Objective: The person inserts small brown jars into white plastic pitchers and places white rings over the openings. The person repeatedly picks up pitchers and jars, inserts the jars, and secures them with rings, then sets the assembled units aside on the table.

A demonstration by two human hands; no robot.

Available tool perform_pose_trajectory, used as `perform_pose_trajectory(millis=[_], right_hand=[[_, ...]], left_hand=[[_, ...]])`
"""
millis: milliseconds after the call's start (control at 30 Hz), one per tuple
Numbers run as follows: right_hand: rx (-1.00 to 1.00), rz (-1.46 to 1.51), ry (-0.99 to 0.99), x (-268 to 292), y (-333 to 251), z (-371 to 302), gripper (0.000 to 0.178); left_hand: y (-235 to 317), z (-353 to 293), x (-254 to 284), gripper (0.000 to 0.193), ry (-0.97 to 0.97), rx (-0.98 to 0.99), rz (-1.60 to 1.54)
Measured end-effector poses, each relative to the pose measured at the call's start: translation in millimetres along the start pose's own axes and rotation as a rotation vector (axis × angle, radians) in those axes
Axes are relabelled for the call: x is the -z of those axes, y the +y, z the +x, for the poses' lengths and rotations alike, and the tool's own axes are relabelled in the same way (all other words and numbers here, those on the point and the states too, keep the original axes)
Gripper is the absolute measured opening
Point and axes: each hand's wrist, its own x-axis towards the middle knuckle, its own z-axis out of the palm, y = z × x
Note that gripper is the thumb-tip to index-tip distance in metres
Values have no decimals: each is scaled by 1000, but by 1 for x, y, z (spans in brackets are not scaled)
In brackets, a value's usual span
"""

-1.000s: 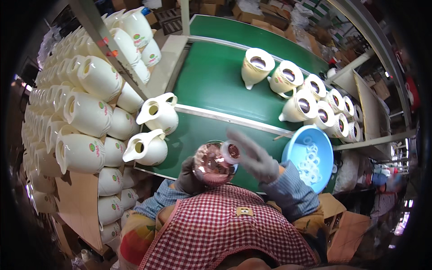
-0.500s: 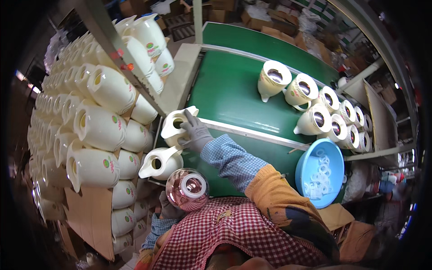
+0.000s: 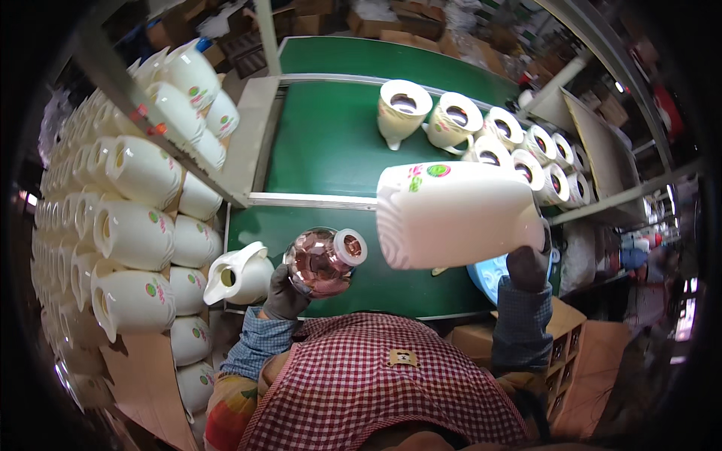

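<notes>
Head view, one frame. I am reading both gloved hands as loaded.

The left hand is cupping a pinkish, mirror-coated glass flask liner from below, fingers closed round its lower body. The liner is tilting with its white-collared neck pointing up and to my right.

The right hand is gripping a cream plastic jug shell at its right end; the fingers are mostly hidden behind the shell, so I cannot tell how far they are wrapping round. The shell is lying on its side in the air above the green conveyor belt, long axis running left to right, ribbed end facing left.

Key relation: the liner's neck is sitting just left of and slightly below the shell's ribbed left end, apart, not touching. The two axes are not lining up; the liner is slanting while the shell is lying near level. The left hand is the nearer one to that gap.

Another cream jug is standing on the belt just left of the liner.
</notes>
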Motion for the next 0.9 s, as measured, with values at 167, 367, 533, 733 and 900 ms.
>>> perform_pose_trajectory(millis=[167,367,533,733,900], right_hand=[[-66,65,-87,-23,-13,-51,36],[26,-56,-211,-60,30,-96,45],[99,-213,-217,-56,21,-107,53],[153,-262,-229,-52,19,-111,55],[192,-190,-217,-54,20,-111,54]], left_hand=[[-28,36,-44,86,-80,205,113],[-71,64,-64,74,-247,308,513],[-80,66,-72,73,-270,397,466],[-77,70,-72,72,-273,454,454],[-70,75,-74,70,-278,479,446]])
